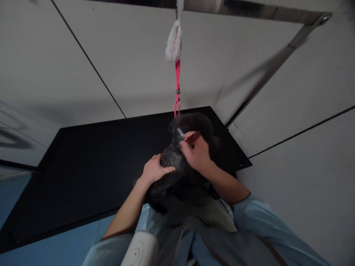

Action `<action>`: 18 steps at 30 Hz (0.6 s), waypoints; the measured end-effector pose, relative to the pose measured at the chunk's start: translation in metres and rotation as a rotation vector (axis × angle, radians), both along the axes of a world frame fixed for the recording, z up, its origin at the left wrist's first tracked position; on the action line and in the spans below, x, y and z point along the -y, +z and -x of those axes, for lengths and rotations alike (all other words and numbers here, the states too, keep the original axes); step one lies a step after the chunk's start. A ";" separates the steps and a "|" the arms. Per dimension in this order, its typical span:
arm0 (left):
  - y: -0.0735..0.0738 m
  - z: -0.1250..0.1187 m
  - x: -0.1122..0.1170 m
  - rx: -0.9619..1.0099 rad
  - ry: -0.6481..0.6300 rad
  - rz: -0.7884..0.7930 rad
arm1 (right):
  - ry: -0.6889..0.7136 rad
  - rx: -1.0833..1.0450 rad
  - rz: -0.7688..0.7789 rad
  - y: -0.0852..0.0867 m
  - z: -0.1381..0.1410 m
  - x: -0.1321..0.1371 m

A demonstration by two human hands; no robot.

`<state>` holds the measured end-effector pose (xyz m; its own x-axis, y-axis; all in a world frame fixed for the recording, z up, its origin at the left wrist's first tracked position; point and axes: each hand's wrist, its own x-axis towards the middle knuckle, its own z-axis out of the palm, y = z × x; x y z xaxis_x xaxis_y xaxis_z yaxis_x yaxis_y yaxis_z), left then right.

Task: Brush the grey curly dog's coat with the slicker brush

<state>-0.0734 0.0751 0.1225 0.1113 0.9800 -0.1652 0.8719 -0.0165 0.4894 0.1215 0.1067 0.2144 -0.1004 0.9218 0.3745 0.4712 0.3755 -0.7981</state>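
Observation:
A dark grey, curly-coated dog is on a black grooming table, close against my apron. My left hand grips the dog's body, thumb on the near side and the fingers partly hidden in the coat. In my right hand is a small grooming tool with a dark red handle and a short metal end. Its metal end lies against the fur near the dog's neck. A pink grooming loop hangs down to the dog. Dim light and blur hide the dog's head and legs.
Overhead runs a metal bar, joined on the right by a slanting post. White cloth is wrapped around the loop's upper part. Pale wall panels stand behind the table. A white rounded device sits at the bottom edge.

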 end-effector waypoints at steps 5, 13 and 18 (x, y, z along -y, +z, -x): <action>-0.023 0.001 0.033 0.236 0.173 0.029 | 0.097 -0.051 0.069 -0.003 0.014 0.013; -0.023 0.010 0.041 0.277 0.266 0.052 | 0.080 -0.139 0.120 -0.018 0.000 0.030; -0.018 0.013 0.037 0.329 0.243 0.090 | -0.058 -0.279 -0.067 -0.027 -0.017 0.051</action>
